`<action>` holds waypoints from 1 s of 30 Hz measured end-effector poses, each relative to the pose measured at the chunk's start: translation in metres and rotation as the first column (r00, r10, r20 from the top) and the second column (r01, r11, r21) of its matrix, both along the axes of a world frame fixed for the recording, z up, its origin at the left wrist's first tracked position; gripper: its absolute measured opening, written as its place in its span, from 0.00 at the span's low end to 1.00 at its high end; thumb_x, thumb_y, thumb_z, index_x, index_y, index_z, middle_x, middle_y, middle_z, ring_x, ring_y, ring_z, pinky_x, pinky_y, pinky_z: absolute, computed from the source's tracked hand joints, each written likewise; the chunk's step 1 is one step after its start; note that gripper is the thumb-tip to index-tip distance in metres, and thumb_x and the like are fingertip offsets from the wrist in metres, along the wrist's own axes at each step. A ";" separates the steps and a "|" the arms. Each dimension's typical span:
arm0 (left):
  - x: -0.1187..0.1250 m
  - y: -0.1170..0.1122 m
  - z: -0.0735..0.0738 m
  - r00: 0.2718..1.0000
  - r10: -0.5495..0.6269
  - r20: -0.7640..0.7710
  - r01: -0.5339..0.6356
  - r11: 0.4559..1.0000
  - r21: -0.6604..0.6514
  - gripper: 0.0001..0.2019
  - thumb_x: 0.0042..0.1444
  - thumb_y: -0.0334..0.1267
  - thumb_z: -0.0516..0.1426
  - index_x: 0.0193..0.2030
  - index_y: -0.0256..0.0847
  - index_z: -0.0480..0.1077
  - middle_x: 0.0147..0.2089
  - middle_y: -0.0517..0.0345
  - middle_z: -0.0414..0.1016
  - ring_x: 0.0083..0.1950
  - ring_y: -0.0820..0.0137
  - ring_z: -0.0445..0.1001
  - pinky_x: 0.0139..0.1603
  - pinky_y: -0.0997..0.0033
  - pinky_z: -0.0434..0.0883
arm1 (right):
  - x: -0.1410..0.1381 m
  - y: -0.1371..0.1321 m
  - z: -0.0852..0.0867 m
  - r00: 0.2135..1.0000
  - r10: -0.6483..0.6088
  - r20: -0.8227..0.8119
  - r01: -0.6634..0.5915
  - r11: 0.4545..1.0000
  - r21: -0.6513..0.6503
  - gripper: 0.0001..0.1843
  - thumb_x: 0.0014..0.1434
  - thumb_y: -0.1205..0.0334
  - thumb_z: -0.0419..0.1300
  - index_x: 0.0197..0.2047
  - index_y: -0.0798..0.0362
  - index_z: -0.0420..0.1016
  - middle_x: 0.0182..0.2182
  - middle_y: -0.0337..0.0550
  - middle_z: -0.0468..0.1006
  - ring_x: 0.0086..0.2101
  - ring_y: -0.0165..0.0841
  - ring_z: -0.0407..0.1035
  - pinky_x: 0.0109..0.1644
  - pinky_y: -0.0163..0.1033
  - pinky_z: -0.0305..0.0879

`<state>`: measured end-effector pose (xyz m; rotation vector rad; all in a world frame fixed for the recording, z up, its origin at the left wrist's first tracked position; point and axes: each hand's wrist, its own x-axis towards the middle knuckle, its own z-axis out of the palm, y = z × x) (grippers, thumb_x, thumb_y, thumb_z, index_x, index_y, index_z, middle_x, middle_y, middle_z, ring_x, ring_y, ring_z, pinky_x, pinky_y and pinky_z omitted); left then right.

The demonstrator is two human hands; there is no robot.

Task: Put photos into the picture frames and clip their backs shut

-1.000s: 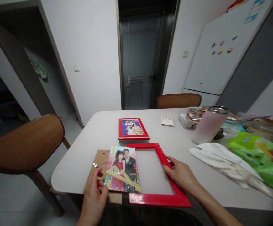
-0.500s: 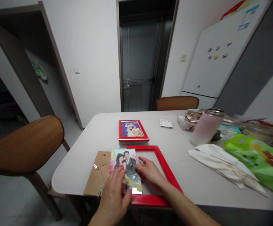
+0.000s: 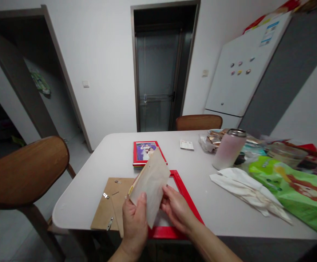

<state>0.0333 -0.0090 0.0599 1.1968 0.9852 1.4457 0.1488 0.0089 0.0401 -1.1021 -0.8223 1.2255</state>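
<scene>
I've just lifted and tipped the thin rectangular photo print (image 3: 155, 178), so its pale, plain back faces me. It slants above the left side of the red rectangular frame (image 3: 167, 232). My left hand (image 3: 136, 220) pinches it; my right hand (image 3: 176, 209) meets its edge, grip unclear.

Backing board (image 3: 106, 207) left of frame (image 3: 186, 195) (on table (image 3: 87, 160))

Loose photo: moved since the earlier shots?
Yes, upward: nearly flat earlier, the photo is now tilted up from the table, its corner overlapping the framed picture in view.
</scene>
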 end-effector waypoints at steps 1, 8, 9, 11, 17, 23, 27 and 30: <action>0.002 0.000 -0.003 0.998 -0.042 0.053 0.045 0.997 -0.062 0.20 0.52 0.41 0.51 0.49 0.31 0.62 0.43 0.46 0.72 0.47 0.59 0.69 0.45 0.63 0.68 | 0.007 0.000 -0.003 1.000 -0.003 -0.023 0.003 1.000 0.003 0.19 0.51 0.56 0.48 0.44 0.55 0.65 0.39 0.48 0.74 0.34 0.34 0.70 0.30 0.35 0.65; -0.016 0.009 -0.032 0.967 -0.204 -0.156 0.185 0.975 -0.127 0.24 0.46 0.35 0.54 0.52 0.33 0.59 0.54 0.43 0.62 0.55 0.61 0.60 0.56 0.62 0.57 | 0.071 0.009 0.001 0.998 0.043 0.047 -0.031 0.972 -0.235 0.27 0.43 0.71 0.48 0.50 0.57 0.60 0.28 0.44 0.78 0.22 0.33 0.70 0.22 0.34 0.63; -0.019 0.008 -0.034 0.933 -0.236 -0.271 0.210 0.970 -0.122 0.23 0.45 0.34 0.54 0.51 0.34 0.60 0.54 0.44 0.63 0.55 0.61 0.60 0.56 0.61 0.56 | 0.075 0.012 -0.001 0.992 0.087 0.086 -0.063 0.965 -0.255 0.27 0.43 0.71 0.48 0.50 0.58 0.60 0.27 0.44 0.78 0.21 0.32 0.70 0.22 0.34 0.63; -0.021 0.004 -0.035 0.828 -0.277 -0.489 0.259 0.960 -0.105 0.22 0.44 0.31 0.53 0.50 0.36 0.62 0.54 0.47 0.63 0.55 0.61 0.60 0.56 0.60 0.55 | 0.076 0.017 -0.007 0.964 0.157 0.214 -0.102 0.963 -0.249 0.26 0.44 0.71 0.47 0.49 0.59 0.62 0.25 0.45 0.77 0.21 0.32 0.70 0.23 0.34 0.63; -0.020 -0.007 -0.037 0.532 -0.238 -0.813 0.387 0.922 -0.017 0.23 0.43 0.30 0.55 0.50 0.34 0.62 0.57 0.44 0.58 0.58 0.60 0.56 0.57 0.58 0.55 | 0.068 0.032 -0.021 0.717 0.148 0.681 -0.025 0.982 -0.187 0.23 0.45 0.69 0.43 0.44 0.60 0.67 0.27 0.46 0.77 0.24 0.32 0.70 0.26 0.33 0.63; -0.016 -0.007 -0.036 0.371 -0.145 -0.917 0.443 0.896 0.038 0.18 0.46 0.31 0.53 0.46 0.34 0.65 0.55 0.43 0.60 0.58 0.57 0.55 0.56 0.54 0.56 | 0.069 0.035 -0.018 0.394 0.077 0.916 0.095 0.988 -0.124 0.16 0.46 0.63 0.48 0.37 0.58 0.70 0.33 0.53 0.75 0.35 0.39 0.68 0.38 0.40 0.59; -0.028 -0.010 -0.032 0.344 -0.148 -0.927 0.469 0.883 0.033 0.22 0.45 0.31 0.54 0.50 0.32 0.62 0.56 0.42 0.59 0.58 0.57 0.56 0.57 0.56 0.57 | 0.070 0.032 -0.019 0.186 0.066 0.980 0.156 0.983 -0.096 0.17 0.47 0.60 0.50 0.36 0.61 0.70 0.33 0.58 0.72 0.34 0.45 0.67 0.36 0.46 0.57; -0.062 -0.008 -0.034 0.340 -0.131 -0.931 0.433 0.901 0.031 0.29 0.41 0.31 0.56 0.54 0.38 0.58 0.60 0.46 0.54 0.59 0.58 0.52 0.57 0.57 0.55 | 0.066 0.027 -0.015 0.100 0.052 0.994 0.131 0.989 -0.065 0.18 0.49 0.59 0.49 0.40 0.61 0.69 0.35 0.59 0.69 0.34 0.44 0.66 0.35 0.45 0.57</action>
